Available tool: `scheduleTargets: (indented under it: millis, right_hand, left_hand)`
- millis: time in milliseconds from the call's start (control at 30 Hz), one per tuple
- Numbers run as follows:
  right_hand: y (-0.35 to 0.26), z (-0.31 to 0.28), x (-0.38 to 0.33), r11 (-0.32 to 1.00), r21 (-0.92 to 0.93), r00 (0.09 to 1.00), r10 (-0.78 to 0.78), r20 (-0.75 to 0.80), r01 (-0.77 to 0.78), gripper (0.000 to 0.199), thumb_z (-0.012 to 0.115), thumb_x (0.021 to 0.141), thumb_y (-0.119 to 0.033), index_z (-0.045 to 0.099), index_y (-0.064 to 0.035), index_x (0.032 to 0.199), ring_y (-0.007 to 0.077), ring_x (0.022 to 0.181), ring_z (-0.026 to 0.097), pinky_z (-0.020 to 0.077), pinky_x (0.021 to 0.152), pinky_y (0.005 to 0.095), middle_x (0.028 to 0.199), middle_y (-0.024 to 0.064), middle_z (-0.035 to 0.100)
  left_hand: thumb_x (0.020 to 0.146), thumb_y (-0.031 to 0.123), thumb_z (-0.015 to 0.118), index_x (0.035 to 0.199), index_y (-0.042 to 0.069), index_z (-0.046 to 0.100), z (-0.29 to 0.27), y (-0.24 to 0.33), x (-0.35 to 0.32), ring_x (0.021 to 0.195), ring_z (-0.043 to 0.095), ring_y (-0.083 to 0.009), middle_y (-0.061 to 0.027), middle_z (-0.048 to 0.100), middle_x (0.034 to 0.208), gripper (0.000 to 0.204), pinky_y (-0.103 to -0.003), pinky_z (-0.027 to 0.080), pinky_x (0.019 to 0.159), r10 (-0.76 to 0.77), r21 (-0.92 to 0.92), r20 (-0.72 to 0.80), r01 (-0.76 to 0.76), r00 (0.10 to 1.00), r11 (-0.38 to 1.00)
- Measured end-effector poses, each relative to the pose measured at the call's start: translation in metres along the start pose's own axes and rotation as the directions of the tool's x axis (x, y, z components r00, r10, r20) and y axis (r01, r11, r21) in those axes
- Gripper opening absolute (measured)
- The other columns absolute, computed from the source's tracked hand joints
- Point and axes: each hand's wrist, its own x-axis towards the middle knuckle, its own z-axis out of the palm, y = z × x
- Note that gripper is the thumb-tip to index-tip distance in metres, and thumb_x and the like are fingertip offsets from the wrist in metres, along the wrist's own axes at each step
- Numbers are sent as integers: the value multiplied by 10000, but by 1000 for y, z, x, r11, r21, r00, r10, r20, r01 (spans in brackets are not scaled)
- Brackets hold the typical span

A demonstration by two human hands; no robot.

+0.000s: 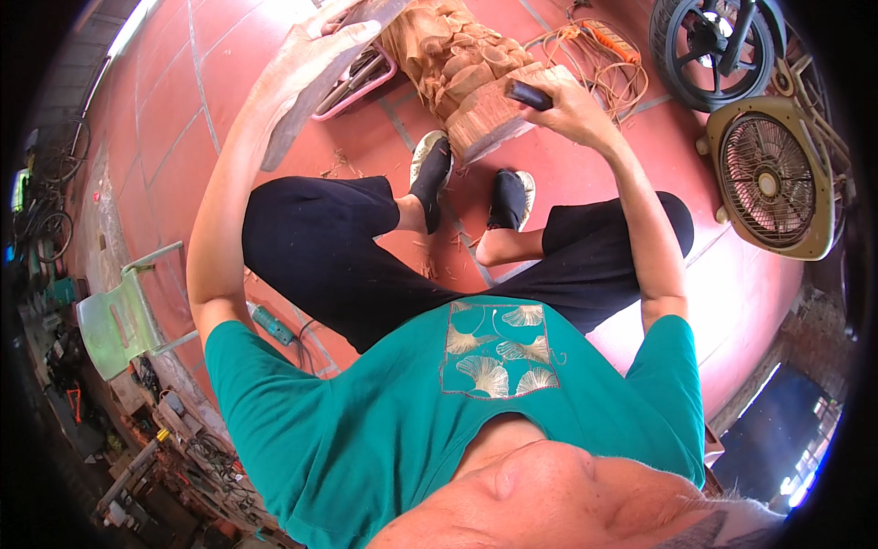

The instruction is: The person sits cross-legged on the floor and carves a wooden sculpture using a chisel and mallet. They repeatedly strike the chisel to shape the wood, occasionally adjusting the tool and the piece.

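On red tiles (pixel 163 110), our right hand (pixel 569 105) grips a handle (pixel 528 94); our left hand (pixel 309 53) meets a board (pixel 300 114), grip unclear. The wood (pixel 457 57) looks mostly carved, its near end plain.

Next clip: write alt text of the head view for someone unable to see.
Right hand grips a dark handle by carved wood; left hand touches a grey board. A fan stands at right.

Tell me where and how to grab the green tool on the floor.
Probably best around its middle, straight down from above: the green tool lies flat on the floor, its body long and rounded, with nothing covering its upper side.
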Motion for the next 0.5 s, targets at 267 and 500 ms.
scheduleTargets:
  millis: [267, 500]
  right_hand:
    - [-15, 54, 30, 998, -55, 994, -44, -99, 38, 266, 785, 799, -276, 726, -125, 1009, 325, 847, 692, 521, 747, 462, 841, 132, 705]
    - [-8, 28, 41, 996, -87, 1000, 21, 23, -19, 290, 732, 730, -202, 744, -92, 998, 328, 827, 695, 524, 748, 436, 836, 157, 713]
  left_hand:
    - [950, 278, 708, 1481, 149, 525, -1, 15, -7, 643, 538, -66, -7, 606, 846, 576, -219, 466, 580, -24, -18, -60, 23, 998, 1000]
    - [974, 232, 679, 1474, 92, 518, -14, 22, -15, 646, 580, -82, -42, 643, 843, 543, -229, 474, 582, 96, -129, -66, -104, 993, 986]
